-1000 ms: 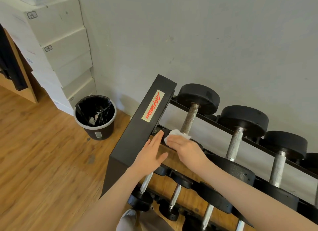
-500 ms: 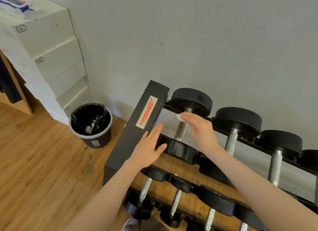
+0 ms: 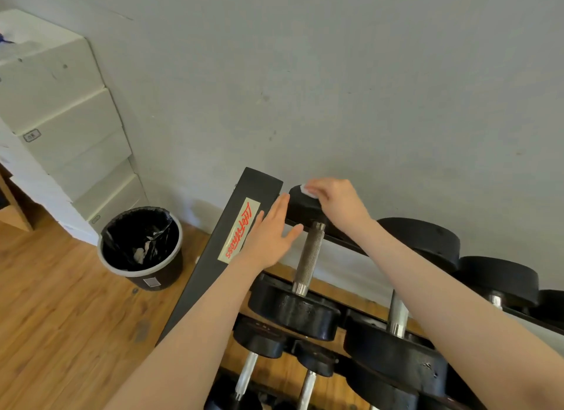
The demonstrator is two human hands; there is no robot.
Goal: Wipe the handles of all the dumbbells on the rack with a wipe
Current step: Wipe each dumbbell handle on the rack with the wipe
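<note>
Right hand pinches wipe atop first dumbbell's far head; left hand, fingers flat, braces rack upright, likely for balance.

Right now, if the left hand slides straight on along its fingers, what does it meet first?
Probably the black far head of the end dumbbell: the open left hand points up-right at it, fingertips nearly there; depth unclear.

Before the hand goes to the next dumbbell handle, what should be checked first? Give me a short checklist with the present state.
1. White wipe held in right hand: ok.
2. Wipe on the knurled metal handle: not ok, it lies on the far black round weight head.
3. Left hand open, flat on the black rack end panel: ok.
4. Second dumbbell's handle reachable: not ok, the right forearm partly covers it.
5. Wipe clean: cannot tell.
</note>
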